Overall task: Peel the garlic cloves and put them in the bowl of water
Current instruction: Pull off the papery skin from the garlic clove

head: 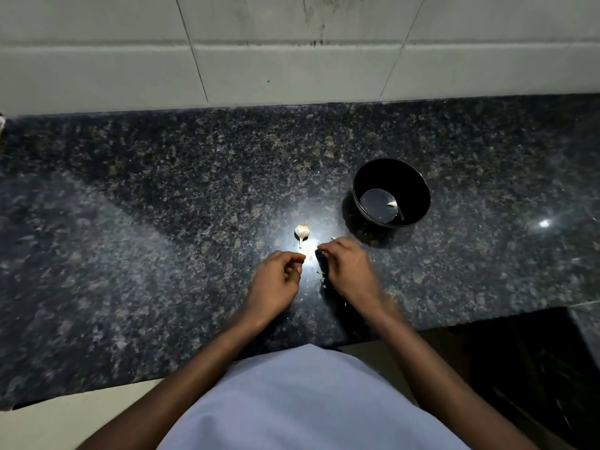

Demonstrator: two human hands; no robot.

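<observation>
Both sets of fingers curled low over the speckled, glossy granite desk (162,196). Left hand (276,280) pinching something small and pale, likely a clove; right hand (349,271) blurred, contents impossible to tell. Papery garlic bulb (302,231) just beyond the left fingers, handy. Round black bowl (418,186) beyond the right fingers, one pale clove (392,203) in the water.
</observation>
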